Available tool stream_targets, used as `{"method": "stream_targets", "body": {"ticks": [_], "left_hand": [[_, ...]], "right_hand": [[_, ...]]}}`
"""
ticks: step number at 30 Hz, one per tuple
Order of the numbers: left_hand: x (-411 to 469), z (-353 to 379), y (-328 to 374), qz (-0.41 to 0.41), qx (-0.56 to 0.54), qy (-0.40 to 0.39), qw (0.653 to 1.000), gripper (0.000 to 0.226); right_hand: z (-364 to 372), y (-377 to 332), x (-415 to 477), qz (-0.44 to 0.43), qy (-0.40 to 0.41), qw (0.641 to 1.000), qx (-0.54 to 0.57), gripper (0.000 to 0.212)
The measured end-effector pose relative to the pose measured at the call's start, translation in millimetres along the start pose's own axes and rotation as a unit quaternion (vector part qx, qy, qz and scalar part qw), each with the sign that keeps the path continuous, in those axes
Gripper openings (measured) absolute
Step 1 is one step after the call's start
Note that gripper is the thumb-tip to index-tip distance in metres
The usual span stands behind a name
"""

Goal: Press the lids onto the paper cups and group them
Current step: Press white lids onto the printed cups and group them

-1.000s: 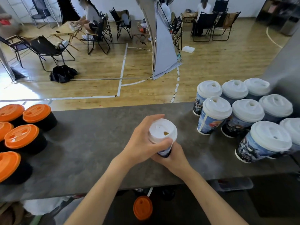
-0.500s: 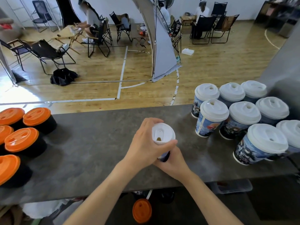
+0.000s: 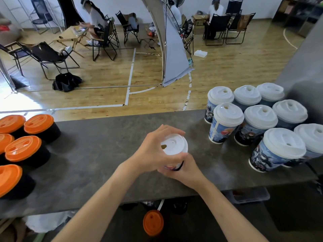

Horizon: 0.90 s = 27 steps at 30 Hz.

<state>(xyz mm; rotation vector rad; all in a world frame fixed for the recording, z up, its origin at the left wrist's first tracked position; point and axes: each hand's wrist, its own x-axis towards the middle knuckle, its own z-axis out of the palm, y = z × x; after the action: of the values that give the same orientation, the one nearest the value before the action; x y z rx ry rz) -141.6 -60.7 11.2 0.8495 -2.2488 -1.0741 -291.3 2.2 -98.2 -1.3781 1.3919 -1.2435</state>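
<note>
Open grey counter (image 3: 97,154) stretches from my left hand (image 3: 152,152) to the orange-lidded black cups (image 3: 24,149) crowding the left edge. Beyond my right hand (image 3: 185,172), both gripping one cup (image 3: 174,145), a narrower gap remains before the tightly packed white-lidded cups (image 3: 260,119).

wooden floor (image 3: 104,84) with taped lines, black folding chairs (image 3: 50,56), a grey banner (image 3: 174,58), white walls.

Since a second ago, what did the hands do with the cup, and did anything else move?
The white lid on the held paper cup turned: its sip hole swung from the near side round to the left. The left hand and right hand kept their grip. The white-lidded cups and orange-lidded cups stayed put.
</note>
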Motion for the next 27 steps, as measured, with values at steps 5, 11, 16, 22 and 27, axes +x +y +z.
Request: {"method": "stream_targets", "body": {"ticks": [5, 11, 16, 22, 27], "left_hand": [[-4.0, 32.4, 9.0, -0.128, 0.021, 0.158, 0.979, 0.075], [-2.7, 7.3, -10.6, -0.069, -0.094, -0.005, 0.993, 0.066], [-8.7, 41.3, 7.8, -0.099, -0.018, 0.186, 0.978, 0.069], [-0.1, 9.1, -6.9, -0.043, -0.058, 0.031, 0.997, 0.062], [-2.3, 33.8, 2.1, -0.082, -0.012, 0.134, 0.988, 0.068]], "right_hand": [[4.2, -1.4, -1.2, -0.004, 0.062, 0.998, -0.001, 0.065], [-2.6, -1.2, -1.5, 0.003, 0.034, 0.999, 0.011, 0.077], [4.4, -5.1, -0.7, -0.006, 0.06, 0.998, -0.012, 0.069], [-1.2, 2.6, 0.1, -0.001, 0.039, 0.999, 0.016, 0.082], [2.3, 2.5, 3.2, -0.011, 0.072, 0.997, -0.012, 0.082]]}}
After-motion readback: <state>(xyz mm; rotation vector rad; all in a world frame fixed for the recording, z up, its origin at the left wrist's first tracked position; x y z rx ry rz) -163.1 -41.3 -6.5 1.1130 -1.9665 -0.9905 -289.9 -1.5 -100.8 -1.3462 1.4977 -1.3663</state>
